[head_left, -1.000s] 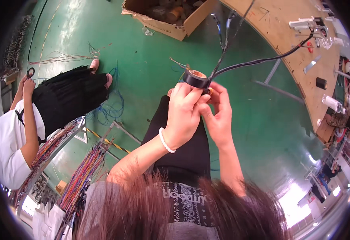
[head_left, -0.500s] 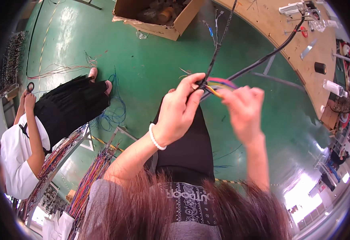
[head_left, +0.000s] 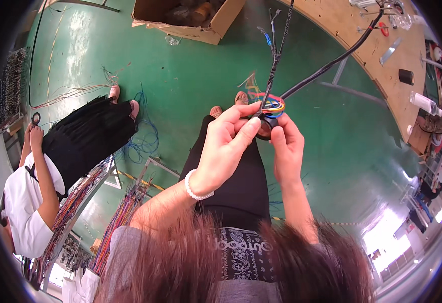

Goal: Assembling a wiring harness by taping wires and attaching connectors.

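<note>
In front of me is a wire harness (head_left: 274,63) wrapped in black, its branches meeting where my hands are. My left hand (head_left: 221,149), a white bead bracelet at its wrist, pinches the harness at the junction between thumb and fingers. Red, yellow, white and blue wires (head_left: 276,107) bow out in a loop just right of that pinch. Close below the loop, my right hand (head_left: 290,146) has its thumb and fingers closed on a dark ring, seemingly a roll of black tape (head_left: 266,129), partly hidden by the fingers. A thick black branch (head_left: 327,68) runs to the board at the upper right.
A wooden board (head_left: 347,30) at the upper right carries fixtures, a black roll (head_left: 406,77) and a clear bottle (head_left: 424,103). An open cardboard box (head_left: 180,31) stands ahead on the green floor. At left, another person (head_left: 39,187) holds a small roll near racks of coloured wires (head_left: 120,217).
My right hand has come in leftward and down, close to my left hand at the junction. The coloured wires now curl in a tighter loop. My left hand still pinches the harness.
</note>
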Tool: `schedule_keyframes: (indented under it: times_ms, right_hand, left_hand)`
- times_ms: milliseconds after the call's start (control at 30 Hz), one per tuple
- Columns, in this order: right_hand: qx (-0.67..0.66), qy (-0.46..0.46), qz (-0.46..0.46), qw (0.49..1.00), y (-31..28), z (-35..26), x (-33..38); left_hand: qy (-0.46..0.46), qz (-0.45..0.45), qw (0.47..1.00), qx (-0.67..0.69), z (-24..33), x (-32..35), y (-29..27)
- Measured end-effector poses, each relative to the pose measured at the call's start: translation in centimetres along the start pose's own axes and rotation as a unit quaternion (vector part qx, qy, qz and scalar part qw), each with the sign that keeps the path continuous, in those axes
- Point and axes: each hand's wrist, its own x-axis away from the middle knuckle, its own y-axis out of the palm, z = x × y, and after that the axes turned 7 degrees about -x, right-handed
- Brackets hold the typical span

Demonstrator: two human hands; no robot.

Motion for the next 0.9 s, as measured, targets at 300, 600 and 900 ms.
schedule_keyframes:
  times_ms: [300, 600, 900]
  right_hand:
    - [0.250, -0.055, -0.153, 0.955, 1.3, -6.2, 2.2]
    - [0.430, -0.393, 0.014, 0.813, 2.9, -3.7, -5.2]
    - [-0.161, 0.047, -0.118, 0.979, 0.7, 4.3, -3.3]
  left_hand:
    - [0.208, 0.013, 0.883, -0.421, -1.8, -0.1, -2.6]
    - [0.126, 0.101, 0.919, -0.360, -1.1, 0.1, -0.6]
    - [-0.151, -0.047, 0.986, -0.055, 1.7, -0.7, -2.3]
